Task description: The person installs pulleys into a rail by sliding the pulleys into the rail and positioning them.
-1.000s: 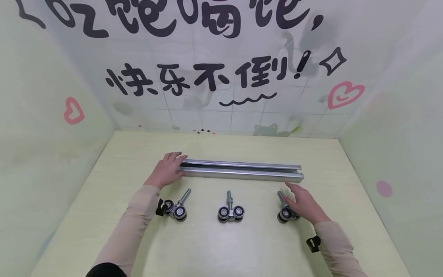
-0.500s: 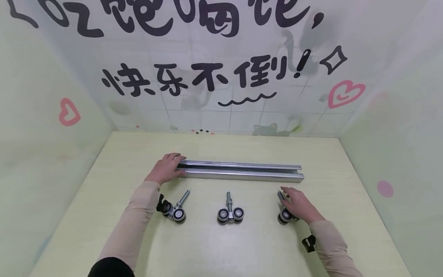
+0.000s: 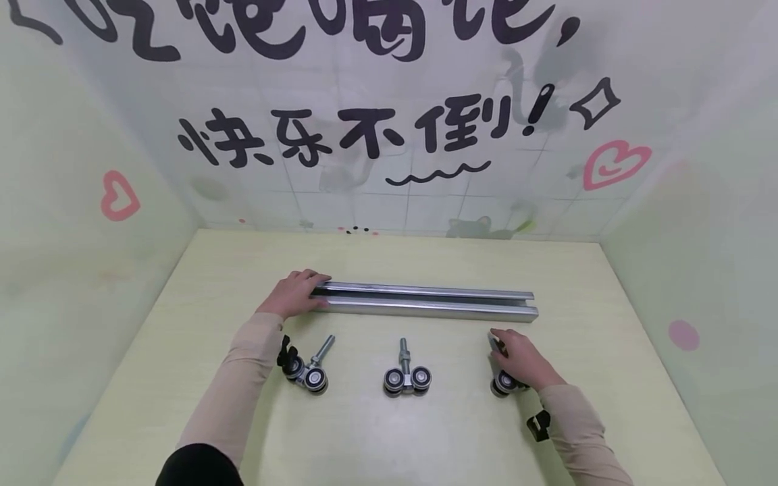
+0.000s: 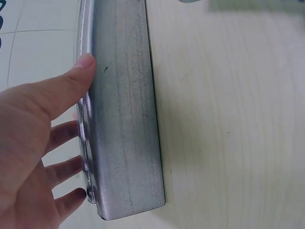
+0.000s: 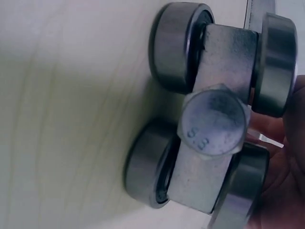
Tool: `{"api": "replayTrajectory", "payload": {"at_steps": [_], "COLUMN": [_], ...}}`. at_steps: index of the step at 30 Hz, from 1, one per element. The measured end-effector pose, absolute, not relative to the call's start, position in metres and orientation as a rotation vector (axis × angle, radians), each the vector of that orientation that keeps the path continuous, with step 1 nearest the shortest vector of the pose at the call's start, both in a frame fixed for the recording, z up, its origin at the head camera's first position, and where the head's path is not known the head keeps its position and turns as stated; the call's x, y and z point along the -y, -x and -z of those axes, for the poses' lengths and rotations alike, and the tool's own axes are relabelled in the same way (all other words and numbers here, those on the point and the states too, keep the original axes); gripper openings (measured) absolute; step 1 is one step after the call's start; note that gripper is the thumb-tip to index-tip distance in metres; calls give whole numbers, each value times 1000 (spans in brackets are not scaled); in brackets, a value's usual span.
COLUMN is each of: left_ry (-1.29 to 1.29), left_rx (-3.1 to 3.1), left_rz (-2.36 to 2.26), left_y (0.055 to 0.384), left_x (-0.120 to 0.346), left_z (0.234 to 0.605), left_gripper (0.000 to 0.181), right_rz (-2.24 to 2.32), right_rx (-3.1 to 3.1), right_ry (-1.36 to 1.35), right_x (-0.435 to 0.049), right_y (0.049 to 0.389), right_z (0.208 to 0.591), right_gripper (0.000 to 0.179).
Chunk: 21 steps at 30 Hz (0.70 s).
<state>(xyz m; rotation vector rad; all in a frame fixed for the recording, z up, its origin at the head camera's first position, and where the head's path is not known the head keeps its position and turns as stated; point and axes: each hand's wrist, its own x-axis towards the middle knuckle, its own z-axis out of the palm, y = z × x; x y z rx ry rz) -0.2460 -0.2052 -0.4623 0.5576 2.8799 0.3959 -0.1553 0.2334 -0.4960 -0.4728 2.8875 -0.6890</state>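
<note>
A silvery metal channel track [image 3: 425, 309] lies across the table, its open slot facing up. My left hand [image 3: 292, 295] grips its left end, thumb at the near lip and fingers over the far one. In the left wrist view the thumb presses the edge of the track [image 4: 126, 119], with the other fingers behind it. My right hand [image 3: 521, 358] pinches the bolt of the right-hand roller trolley [image 3: 503, 383], hiding part of it. The right wrist view shows this trolley [image 5: 214, 121] close up, wheels on both sides of its metal block and a hex bolt head in the middle.
A second roller trolley [image 3: 407, 383] stands in the middle of the table, its bolt pointing away. Near my left forearm sits a third trolley [image 3: 315, 379], bolt slanting right. Printed walls enclose the table [image 3: 389, 445] at the back and both sides.
My right hand has moved left and down from near the track's right end, and its fingers have closed on the right trolley's bolt. The left hand keeps its place on the track.
</note>
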Motion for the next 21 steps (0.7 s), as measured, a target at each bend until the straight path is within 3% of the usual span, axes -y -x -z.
{"api": "replayTrajectory", "payload": {"at_steps": [8,21], "left_ry": [-574,-515], "left_rx": [-2846,-2786], "left_rz": [-372,-335], "left_y": [248,250], "left_x": [204,198], "left_z": [460,453], "left_gripper": [54,52], "right_rz": [657,701], "right_rx": [-2881,-2947], "right_ry": [438,371], "right_x": [-230,-227], "right_y": [160,161], "right_z": [495,494], "right_gripper": [39,14]}}
